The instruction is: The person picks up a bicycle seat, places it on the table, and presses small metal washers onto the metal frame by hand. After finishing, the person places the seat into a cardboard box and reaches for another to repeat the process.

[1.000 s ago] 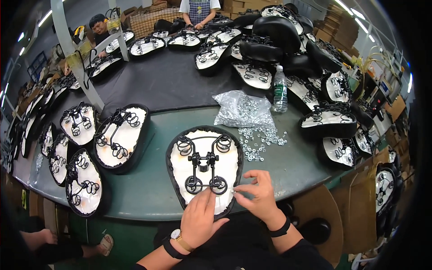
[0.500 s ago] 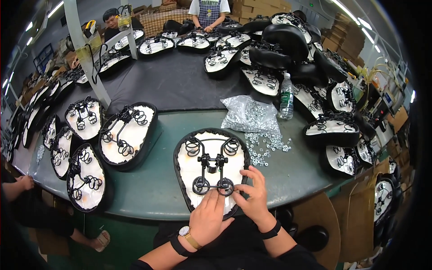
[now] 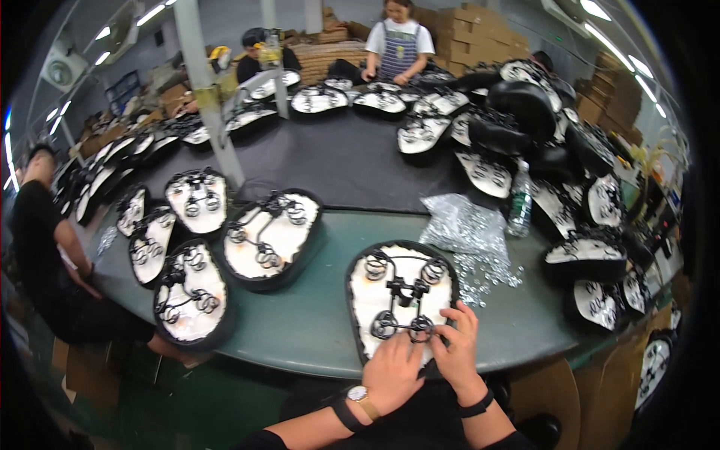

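A bicycle saddle point(image 3: 371, 319) lies upside down on the green table in front of me, its black rim around a white underside. A black wire frame point(image 3: 406, 289) with coil springs sits on it. My left hand point(image 3: 394, 371) rests on the near end, fingers stretched toward the lower springs, fingertips partly hidden by a coil. At the lower right spring point(image 3: 421, 328), my right hand point(image 3: 457, 346) pinches with thumb and index finger, the other fingers raised. Anything small between those fingers is hidden. Loose metal nuts point(image 3: 489, 274) lie just beyond the saddle.
Behind the nuts are a clear plastic bag point(image 3: 466, 225) of more nuts and a water bottle point(image 3: 520, 201). Several upturned saddles point(image 3: 274, 238) stand at left; others are piled at right. A metal post point(image 3: 206, 97) rises from the table. Co-workers are at left point(image 3: 45, 240) and far side point(image 3: 400, 49).
The view has swung left and up, so the table and saddles appear shifted right and lower. A seated person at left now shows more fully. Both hands stay at the same springs.
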`<state>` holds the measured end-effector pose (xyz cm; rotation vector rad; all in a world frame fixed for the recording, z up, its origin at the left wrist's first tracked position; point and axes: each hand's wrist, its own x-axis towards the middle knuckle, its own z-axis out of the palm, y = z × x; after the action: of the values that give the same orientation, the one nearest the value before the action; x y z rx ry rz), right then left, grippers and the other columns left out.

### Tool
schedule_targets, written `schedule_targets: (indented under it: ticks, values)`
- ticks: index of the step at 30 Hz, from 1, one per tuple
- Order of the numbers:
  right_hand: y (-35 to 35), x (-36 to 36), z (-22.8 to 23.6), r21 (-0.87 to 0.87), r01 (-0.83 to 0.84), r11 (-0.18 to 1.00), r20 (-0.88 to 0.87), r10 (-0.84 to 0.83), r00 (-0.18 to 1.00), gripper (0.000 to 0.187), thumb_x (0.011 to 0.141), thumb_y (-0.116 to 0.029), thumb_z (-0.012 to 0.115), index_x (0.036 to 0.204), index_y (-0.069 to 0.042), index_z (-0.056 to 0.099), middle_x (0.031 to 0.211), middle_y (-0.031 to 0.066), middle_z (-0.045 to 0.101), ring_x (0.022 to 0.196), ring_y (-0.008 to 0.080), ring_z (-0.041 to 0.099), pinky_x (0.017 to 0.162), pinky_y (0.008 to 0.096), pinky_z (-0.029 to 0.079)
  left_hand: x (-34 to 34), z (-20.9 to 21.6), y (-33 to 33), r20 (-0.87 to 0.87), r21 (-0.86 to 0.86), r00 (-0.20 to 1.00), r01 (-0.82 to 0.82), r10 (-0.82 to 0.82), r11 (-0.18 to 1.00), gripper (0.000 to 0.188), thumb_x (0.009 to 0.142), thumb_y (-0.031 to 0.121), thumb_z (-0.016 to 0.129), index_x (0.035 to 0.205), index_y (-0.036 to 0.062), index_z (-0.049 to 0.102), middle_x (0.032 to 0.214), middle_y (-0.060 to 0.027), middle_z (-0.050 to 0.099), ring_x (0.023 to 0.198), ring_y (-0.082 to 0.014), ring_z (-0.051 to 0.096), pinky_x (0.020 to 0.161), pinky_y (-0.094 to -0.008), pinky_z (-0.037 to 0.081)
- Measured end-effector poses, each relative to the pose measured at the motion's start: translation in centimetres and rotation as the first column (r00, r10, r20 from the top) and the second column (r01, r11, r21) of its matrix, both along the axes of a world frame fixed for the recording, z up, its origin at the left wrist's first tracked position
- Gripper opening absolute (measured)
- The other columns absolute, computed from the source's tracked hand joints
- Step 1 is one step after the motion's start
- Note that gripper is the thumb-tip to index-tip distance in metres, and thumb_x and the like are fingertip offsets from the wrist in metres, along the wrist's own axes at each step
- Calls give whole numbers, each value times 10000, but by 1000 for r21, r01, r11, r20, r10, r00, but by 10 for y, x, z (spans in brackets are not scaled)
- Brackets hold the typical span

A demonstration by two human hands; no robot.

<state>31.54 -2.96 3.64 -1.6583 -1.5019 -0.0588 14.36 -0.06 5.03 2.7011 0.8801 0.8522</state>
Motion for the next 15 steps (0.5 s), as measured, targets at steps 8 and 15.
schedule_targets:
  ticks: [8,15]
  values:
    - [5,-3,-6,-21,-19,1000,49,20,999,90,700,-33,739,779,-47,699,1235,137,630,1321,428,476,1103,536,376,-13,-8,1,15,-81,1000,2,-1,997,833,697,316,882,1391,25,523,1336,-221,564,1255,-365,563,1069,-444,462]
    - [-3,34,-8,26,-136,990,357,118,926,200,804,-249,801,977,-149,784,1242,176,671,1218,422,570,1028,585,440,4,-9,-3,91,-22,994,60,-57,998,515,658,320,780,1071,41,651,1041,-164,632,1088,-337,567,928,-452,470]
